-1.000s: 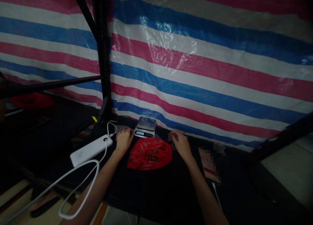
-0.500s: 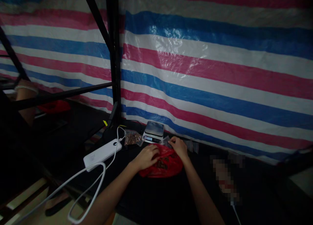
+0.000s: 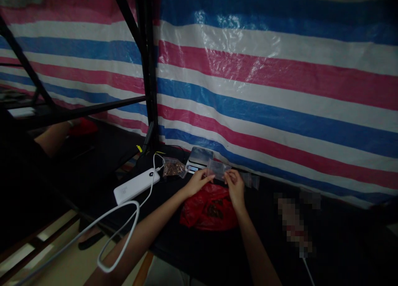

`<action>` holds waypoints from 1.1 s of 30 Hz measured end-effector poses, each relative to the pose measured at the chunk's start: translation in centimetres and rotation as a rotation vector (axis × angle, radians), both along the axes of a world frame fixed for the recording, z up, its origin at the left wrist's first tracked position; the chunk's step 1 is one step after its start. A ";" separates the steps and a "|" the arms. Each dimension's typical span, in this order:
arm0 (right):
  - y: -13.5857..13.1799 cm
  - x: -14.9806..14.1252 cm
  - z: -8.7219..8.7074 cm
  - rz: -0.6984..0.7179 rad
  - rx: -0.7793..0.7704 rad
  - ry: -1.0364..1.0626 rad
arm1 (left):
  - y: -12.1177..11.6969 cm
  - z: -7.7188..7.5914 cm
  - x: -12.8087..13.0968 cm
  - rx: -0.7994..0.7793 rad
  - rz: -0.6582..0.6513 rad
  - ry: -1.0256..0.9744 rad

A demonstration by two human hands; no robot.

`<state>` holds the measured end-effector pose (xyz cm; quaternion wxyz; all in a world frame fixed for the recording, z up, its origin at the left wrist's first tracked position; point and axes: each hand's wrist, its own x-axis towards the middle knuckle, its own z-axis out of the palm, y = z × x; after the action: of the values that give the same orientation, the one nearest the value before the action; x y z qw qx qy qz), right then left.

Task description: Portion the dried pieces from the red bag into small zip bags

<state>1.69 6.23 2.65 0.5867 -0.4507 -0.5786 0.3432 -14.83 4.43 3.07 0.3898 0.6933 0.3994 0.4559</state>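
My left hand (image 3: 198, 182) and my right hand (image 3: 234, 185) hold a clear plastic bag (image 3: 219, 169) between them, just above a crumpled red plastic bag (image 3: 209, 211). The clear bag looks empty and hides part of a digital kitchen scale (image 3: 199, 158) behind it. To the left of the scale lies a small clear bag of brown pieces (image 3: 174, 168), nearest my left hand. The contents of the red bag cannot be made out.
Everything lies on a black-covered table (image 3: 174, 232) before a striped tarp (image 3: 248, 86) and black metal frame posts (image 3: 148, 70). A white power bank (image 3: 136, 186) trails a white cable (image 3: 118, 236). A pixelated item (image 3: 294, 223) lies right. Another person's arm (image 3: 52, 138) shows far left.
Both hands have risen off the red bag and now hold the clear bag up between them. The camera view has shifted slightly.
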 end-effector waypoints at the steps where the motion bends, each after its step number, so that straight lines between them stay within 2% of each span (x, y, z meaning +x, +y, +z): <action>1: 0.1 0.3 -0.1 -0.024 0.004 -0.019 | 0.4 0.1 -0.2 -0.013 -0.043 -0.013; 6: 0.0 1.0 0.2 -0.076 0.014 -0.186 | 2.1 0.5 -1.4 -0.106 -0.193 -0.031; 8: -0.8 0.8 0.8 -0.201 0.074 -0.361 | 2.5 0.5 -1.7 -0.095 -0.211 0.012; 10: -1.9 0.3 1.6 -0.422 0.157 -0.550 | 2.6 0.4 -1.8 -0.053 -0.144 0.052; 12: -2.9 -0.5 2.3 -0.532 0.219 -0.667 | 2.4 0.3 -1.6 0.016 0.033 0.096; 13: -3.3 -1.0 2.4 -0.499 0.234 -0.686 | 2.1 0.3 -1.4 0.058 0.122 0.130; 15: -3.7 -1.9 2.2 -0.323 0.231 -0.653 | 1.5 0.2 -1.0 0.137 0.223 0.235; 17: -3.7 -2.6 1.5 -0.164 0.189 -0.558 | 0.8 0.1 -0.6 0.196 0.239 0.379; 19: -3.5 -3.0 0.7 -0.083 0.121 -0.433 | 0.3 -0.1 -0.3 0.235 0.238 0.516; 22: -3.2 -2.9 -0.2 -0.035 0.028 -0.269 | -0.1 -0.3 -0.1 0.251 0.225 0.606; 25: -2.9 -2.5 -0.6 -0.002 -0.004 -0.199 | 0.0 -0.2 -0.2 0.240 0.156 0.586; 29: -2.8 -2.2 -0.7 -0.025 -0.005 -0.218 | -0.1 0.4 -0.6 0.224 0.012 0.524; 33: -2.9 -2.3 -0.7 -0.063 0.018 -0.304 | -0.6 0.6 -0.7 0.192 0.062 0.543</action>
<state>-0.59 3.38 1.99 0.5067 -0.5104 -0.6494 0.2472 -15.57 3.86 3.63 0.1869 0.8112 0.4652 0.3010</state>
